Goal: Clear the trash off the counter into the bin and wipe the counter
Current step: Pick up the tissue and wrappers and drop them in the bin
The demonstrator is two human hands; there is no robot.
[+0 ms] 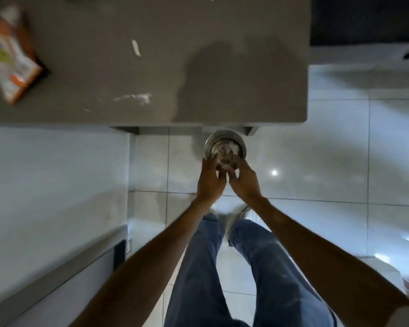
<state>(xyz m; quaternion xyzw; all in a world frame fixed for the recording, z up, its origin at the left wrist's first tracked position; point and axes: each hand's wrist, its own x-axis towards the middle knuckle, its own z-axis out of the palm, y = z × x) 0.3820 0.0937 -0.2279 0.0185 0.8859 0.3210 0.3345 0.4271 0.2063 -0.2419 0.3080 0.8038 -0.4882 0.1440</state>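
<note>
Both hands low over the bin, close together, palms facing each other. Left hand (209,179) and right hand (244,181) cup a small clump of whitish crumpled trash (227,172) between the fingertips; fingers curled in around it, though blur makes the exact grip hard to read. Clump sits right at the near rim of the round metal bin (208,143), which stands on the tiled floor (316,149) just below the counter's front edge.

Bin mouth faces up toward the camera, round, lid not visible. Inside: a heap of white and brownish crumpled paper (229,147), filling it close to the rim.

Grey counter (198,24) fills the upper frame, with scraps lying on it. A narrow white paper strip (136,47) lies mid-counter, long axis running mostly away from the camera, slightly tilted. A smear of white crumbs (137,97) lies nearer the front edge, stretched left-right. At far left an orange-and-white snack packet (8,55) lies flat, long axis diagonal, blurred. All three well apart from the hands.

Person's blue jeans (198,267) and pale shoes (236,215) show below the forearms, feet just short of the bin.
</note>
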